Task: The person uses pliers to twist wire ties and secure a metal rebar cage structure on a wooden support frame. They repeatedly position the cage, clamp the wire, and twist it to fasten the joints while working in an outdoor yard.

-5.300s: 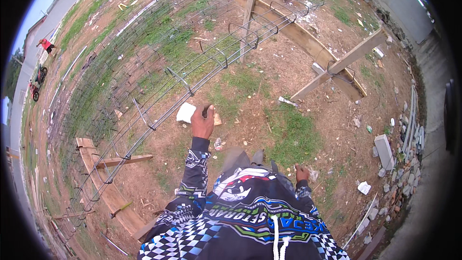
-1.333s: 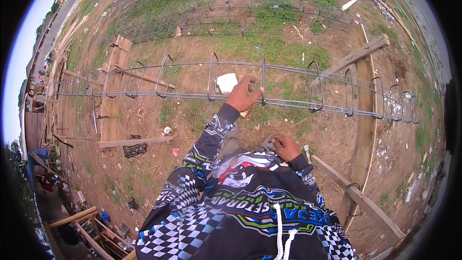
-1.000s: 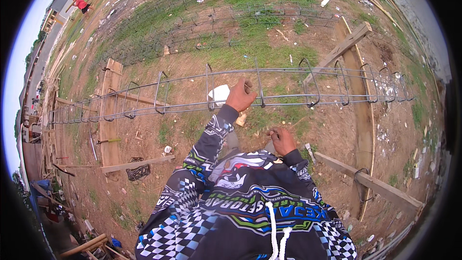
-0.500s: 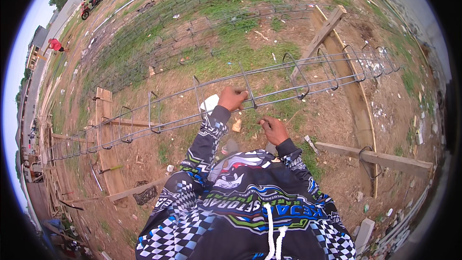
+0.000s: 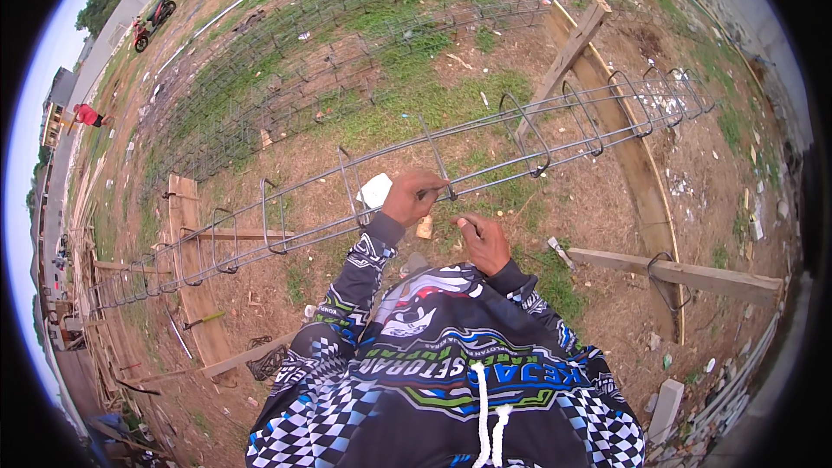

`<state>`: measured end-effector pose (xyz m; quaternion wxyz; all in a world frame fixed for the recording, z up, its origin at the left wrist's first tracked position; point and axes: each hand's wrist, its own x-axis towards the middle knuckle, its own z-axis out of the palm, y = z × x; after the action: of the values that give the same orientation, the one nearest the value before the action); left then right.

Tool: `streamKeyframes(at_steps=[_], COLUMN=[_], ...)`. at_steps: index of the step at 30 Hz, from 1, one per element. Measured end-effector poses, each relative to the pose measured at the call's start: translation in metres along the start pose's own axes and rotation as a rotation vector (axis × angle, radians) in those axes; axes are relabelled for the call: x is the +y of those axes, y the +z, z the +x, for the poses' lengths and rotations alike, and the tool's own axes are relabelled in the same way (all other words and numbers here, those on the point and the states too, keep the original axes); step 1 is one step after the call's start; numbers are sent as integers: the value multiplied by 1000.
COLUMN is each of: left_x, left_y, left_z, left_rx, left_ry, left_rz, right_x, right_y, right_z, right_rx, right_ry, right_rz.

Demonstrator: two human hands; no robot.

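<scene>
A long rebar cage, made of parallel steel bars with square stirrups along it, runs across in front of me. My left hand is at its near bar, by the lower corner of a stirrup. Its thumb and fingers are pinched together there; what they hold is too small to make out. Just right of it and nearer to me, my right hand is closed, with thumb and index finger together. Whatever it grips cannot be made out. A white piece lies on the ground beyond my left wrist.
Wooden boards and a post stand under the cage at both sides. A beam juts in at right. More rebar cages lie on grass beyond. A yellow-handled tool lies left. A person in red is far left.
My right hand has moved left and now sits closer to my left hand. The left hand has turned at the stirrup corner, staying closed. The whole view has shifted slightly.
</scene>
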<state>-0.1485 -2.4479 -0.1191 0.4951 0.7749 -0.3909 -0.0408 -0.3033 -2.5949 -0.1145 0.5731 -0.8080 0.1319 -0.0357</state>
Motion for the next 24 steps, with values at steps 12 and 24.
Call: streamKeyframes(at_steps=[12, 24], left_x=[-12, -28], left_y=[-6, 9], left_z=[46, 33], left_rx=[-333, -220], left_ry=[-750, -618], left_rz=[-106, -178], right_x=[12, -22], right_y=[17, 6], right_z=[1, 4], right_rx=[150, 12], right_ry=[-92, -20], right_rz=[-98, -38])
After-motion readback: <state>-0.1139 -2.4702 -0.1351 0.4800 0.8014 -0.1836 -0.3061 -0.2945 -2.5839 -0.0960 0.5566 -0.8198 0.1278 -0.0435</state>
